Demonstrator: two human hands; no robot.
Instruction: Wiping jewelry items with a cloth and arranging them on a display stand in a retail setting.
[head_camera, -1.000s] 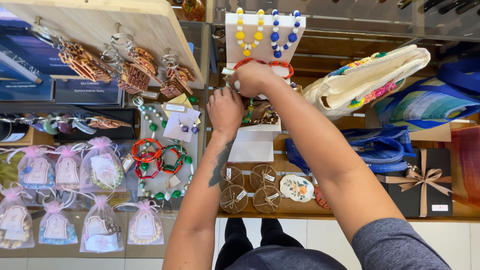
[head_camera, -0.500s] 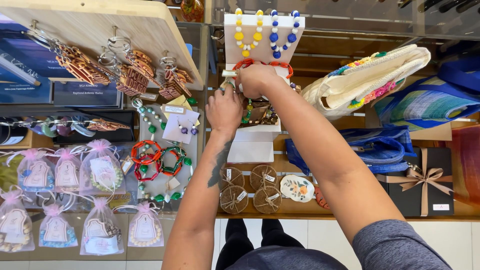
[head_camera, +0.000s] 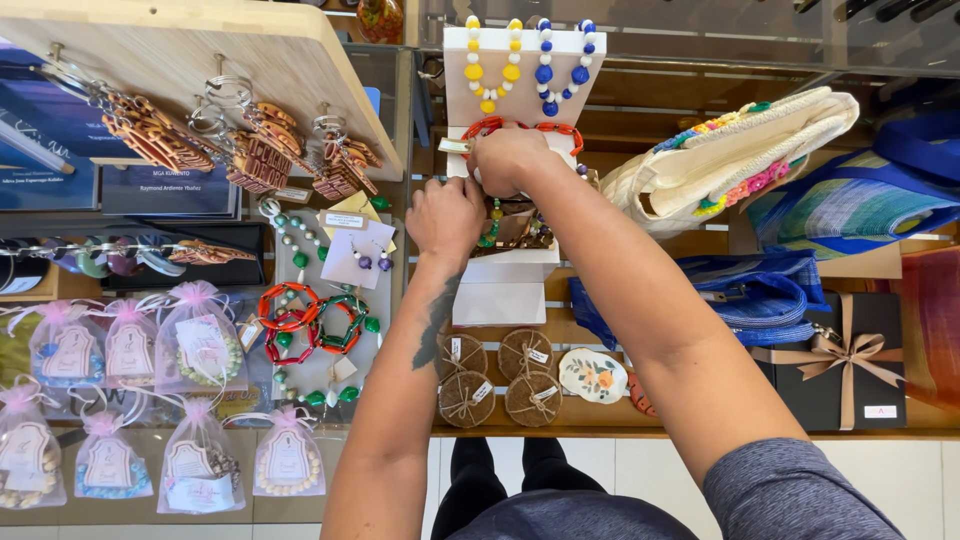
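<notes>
Upper centre of frame, on white display stand: red bead necklace, pinched in right hand grip. Left hand just below, fingers curled, grip contents hidden. Step judged: arranging necklace; next calls for even draping.

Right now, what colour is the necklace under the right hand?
Red-orange beads, clearest in the head view.

Left of the white woven bag hang wooden keychains, below it lies a black gift box, and far left sit pink gift pouches.
</notes>
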